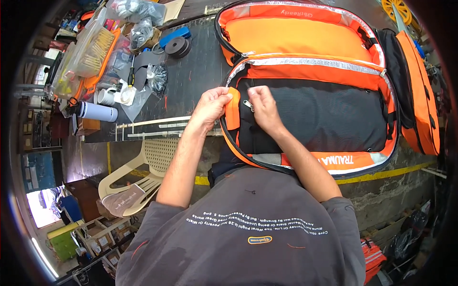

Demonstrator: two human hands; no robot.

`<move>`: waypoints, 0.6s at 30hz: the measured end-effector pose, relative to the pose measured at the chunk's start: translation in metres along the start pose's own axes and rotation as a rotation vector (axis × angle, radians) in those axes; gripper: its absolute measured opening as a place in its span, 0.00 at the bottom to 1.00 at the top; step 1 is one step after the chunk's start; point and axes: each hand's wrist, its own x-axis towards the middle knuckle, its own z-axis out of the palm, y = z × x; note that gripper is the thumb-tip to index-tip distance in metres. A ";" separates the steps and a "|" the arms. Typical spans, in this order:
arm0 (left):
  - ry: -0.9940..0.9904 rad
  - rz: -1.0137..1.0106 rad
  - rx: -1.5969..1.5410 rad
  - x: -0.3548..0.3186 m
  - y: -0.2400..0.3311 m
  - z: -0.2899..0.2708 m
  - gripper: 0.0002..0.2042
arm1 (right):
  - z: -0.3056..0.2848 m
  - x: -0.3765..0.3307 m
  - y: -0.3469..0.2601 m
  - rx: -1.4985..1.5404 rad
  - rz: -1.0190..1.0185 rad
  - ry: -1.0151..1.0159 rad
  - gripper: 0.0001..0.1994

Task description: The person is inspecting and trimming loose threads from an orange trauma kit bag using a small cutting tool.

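A large orange bag (305,62) with silver trim lies unzipped and spread on the dark table in front of me. My left hand (212,107) pinches an orange fabric edge (232,112) at the bag's left side. Over the left end of the black inner panel (324,114), my right hand (265,109) is closed, thumb against bent fingers; whatever is between them is hidden. A metal zipper pull (248,105) sits just left of those fingers.
On the table's left stand a light blue bottle (98,112), a white mug (106,97), a black-and-yellow screwdriver (131,76), a black spool (178,46) and clear plastic boxes (95,50). A beige chair (152,162) is below. Another orange bag (420,95) leans at right.
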 end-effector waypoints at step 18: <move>0.258 0.621 0.740 -0.062 0.034 -0.069 0.19 | -0.196 -0.070 -0.089 -0.414 0.061 0.064 0.08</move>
